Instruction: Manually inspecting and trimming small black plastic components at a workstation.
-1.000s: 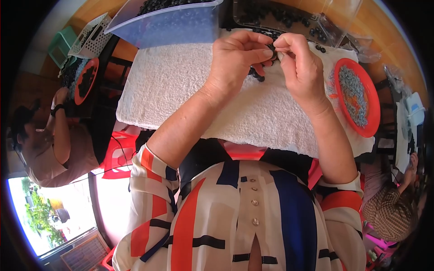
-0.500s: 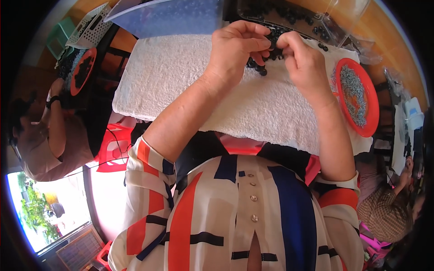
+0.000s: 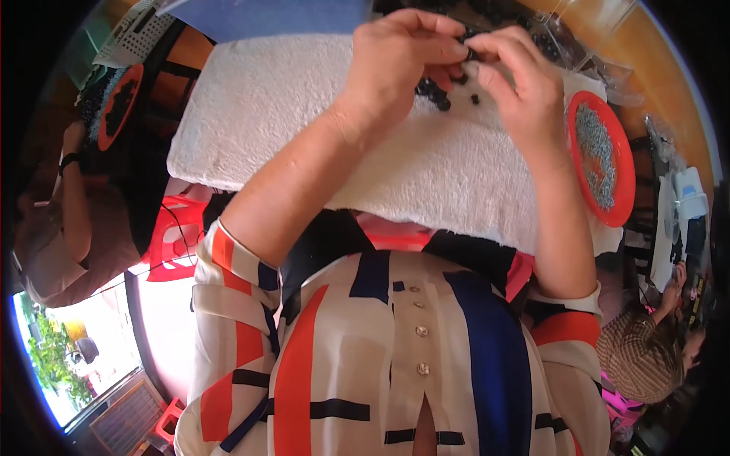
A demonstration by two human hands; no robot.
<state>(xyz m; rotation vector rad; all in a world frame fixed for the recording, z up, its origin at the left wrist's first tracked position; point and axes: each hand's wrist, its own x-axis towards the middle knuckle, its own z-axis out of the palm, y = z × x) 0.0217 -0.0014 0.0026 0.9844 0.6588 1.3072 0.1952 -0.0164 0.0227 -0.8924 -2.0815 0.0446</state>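
Observation:
Above the far side of the white towel (image 3: 266, 106), my two hands meet at the fingertips. My left hand (image 3: 399, 68) is closed in a pinch on a small black round part (image 3: 471, 55), mostly covered by fingers. My right hand (image 3: 528, 83) pinches at the same part from the other side, its index finger and thumb close to it. Below the left fingers lies a small pile of black round parts (image 3: 435, 95). One loose black piece (image 3: 475, 99) rests on the towel between the hands.
At the right stands a red plate (image 3: 628, 182) of small grey pieces. Behind the towel are a blue translucent bin (image 3: 266, 19) and a clear tray (image 3: 570, 45) with more black parts. Co-workers sit at the left (image 3: 72, 251) and right (image 3: 642, 349).
Both hands have shifted slightly up in the picture. The right fingers have opened out from a tighter curl and reach toward the left fingertips. A loose black piece now shows on the towel.

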